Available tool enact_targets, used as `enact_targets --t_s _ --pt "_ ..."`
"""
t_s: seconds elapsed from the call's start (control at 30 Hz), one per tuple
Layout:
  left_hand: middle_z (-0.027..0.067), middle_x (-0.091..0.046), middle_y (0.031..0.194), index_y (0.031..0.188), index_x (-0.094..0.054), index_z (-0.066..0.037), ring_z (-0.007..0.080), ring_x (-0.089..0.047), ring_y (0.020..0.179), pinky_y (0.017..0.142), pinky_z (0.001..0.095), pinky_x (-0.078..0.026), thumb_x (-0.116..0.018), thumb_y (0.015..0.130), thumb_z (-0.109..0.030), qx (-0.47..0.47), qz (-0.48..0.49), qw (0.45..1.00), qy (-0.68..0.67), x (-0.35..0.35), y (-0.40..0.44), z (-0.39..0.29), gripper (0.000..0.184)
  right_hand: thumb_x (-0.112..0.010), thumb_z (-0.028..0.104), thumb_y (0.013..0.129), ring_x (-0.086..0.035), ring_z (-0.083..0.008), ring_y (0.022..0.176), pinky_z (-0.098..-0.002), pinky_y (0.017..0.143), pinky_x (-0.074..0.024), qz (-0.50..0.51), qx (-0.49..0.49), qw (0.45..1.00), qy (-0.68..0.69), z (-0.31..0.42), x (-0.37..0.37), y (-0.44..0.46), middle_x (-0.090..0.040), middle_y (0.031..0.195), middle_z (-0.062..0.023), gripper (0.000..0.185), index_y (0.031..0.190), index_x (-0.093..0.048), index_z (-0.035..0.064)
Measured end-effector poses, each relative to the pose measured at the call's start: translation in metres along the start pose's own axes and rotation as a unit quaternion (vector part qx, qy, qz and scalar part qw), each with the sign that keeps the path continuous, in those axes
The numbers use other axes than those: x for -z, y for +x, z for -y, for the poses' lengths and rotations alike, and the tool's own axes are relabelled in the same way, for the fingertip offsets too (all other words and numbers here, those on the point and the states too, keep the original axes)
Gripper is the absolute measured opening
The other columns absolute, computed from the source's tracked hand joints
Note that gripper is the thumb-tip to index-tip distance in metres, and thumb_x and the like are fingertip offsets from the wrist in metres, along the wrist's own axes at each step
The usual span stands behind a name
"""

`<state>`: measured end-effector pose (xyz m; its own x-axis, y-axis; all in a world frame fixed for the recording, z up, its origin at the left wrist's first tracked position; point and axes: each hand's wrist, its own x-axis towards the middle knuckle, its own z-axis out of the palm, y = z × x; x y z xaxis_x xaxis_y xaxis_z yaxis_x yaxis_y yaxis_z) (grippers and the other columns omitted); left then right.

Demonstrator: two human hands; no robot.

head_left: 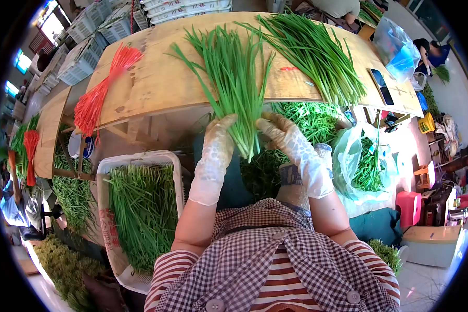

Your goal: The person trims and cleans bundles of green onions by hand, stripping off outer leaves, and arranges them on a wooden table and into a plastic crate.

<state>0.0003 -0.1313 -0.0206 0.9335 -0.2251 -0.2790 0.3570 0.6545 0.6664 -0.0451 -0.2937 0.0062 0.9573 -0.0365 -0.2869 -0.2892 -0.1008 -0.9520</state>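
Note:
A loose bundle of long green leafy stalks (239,88) lies over the front edge of the wooden table, its cut ends hanging towards me. My left hand (221,136), in a thin whitish glove, is closed against the left side of the bundle. On the right side, the curled fingers of my gloved right hand (285,134) press on the stalks near their lower ends. A second, larger pile of green stalks (317,57) rests on the table at the right. Red ties (106,93) are bunched at the table's left end.
The wooden table (156,67) spans the front. A phone (381,86) and a plastic bag (395,49) are at its right. Below are a white basket of greens (103,218) and a clear bag of greens (348,156). Crates (80,62) stand back left; other people are nearby.

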Motion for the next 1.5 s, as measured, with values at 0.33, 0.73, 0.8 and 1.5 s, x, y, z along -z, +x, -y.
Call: enact_targets --t_s 0.33,0.73,0.8,1.5 --pt "0.0254 -0.056 0.117 0.121 -0.046 0.006 0.0368 -0.056 0.111 0.093 0.0563 -0.046 -0.050 0.092 -0.019 0.077 0.073 0.989 -0.103 -0.001 0.001 -0.019 0.038 -0.064 0.026 0.087 -0.067 -0.0296 0.084 -0.0357 0.073 -0.0525 -0.272 0.223 0.879 -0.322 0.004 0.032 0.039 -0.066 0.102 -0.0228 0.046 0.123 -0.055 -0.0003" --pt "0.0238 -0.059 0.116 0.125 -0.045 0.008 0.0318 -0.059 0.108 0.093 0.0424 -0.049 -0.045 0.097 -0.018 0.059 0.045 0.992 -0.106 0.000 0.010 -0.002 0.039 -0.073 0.033 0.075 -0.067 -0.0249 0.072 -0.0324 0.069 -0.0524 -0.110 0.147 0.909 -0.375 0.018 -0.040 -0.016 -0.069 0.079 -0.0140 0.033 0.092 -0.072 0.0043" --pt "0.0213 -0.060 0.112 0.124 -0.047 0.006 0.0295 -0.060 0.103 0.088 0.0403 -0.051 -0.048 0.097 -0.019 0.059 -0.019 0.996 -0.065 -0.003 0.009 -0.001 0.037 -0.077 0.028 0.074 -0.066 -0.0155 0.067 -0.0283 0.064 -0.0521 -0.105 0.098 0.954 -0.262 0.015 -0.041 -0.010 -0.069 0.076 -0.0110 0.034 0.090 -0.070 -0.0004" --pt "0.0122 -0.061 0.099 0.116 -0.054 0.001 0.0208 -0.061 0.082 0.072 0.0324 -0.052 -0.058 0.093 -0.022 0.019 -0.012 1.000 0.004 -0.009 0.001 -0.005 0.033 -0.075 0.026 0.078 -0.057 -0.0132 0.056 -0.0273 0.055 -0.0456 -0.104 0.072 0.990 -0.056 0.012 -0.042 0.012 -0.064 0.065 -0.0070 0.026 0.079 -0.069 0.0011"
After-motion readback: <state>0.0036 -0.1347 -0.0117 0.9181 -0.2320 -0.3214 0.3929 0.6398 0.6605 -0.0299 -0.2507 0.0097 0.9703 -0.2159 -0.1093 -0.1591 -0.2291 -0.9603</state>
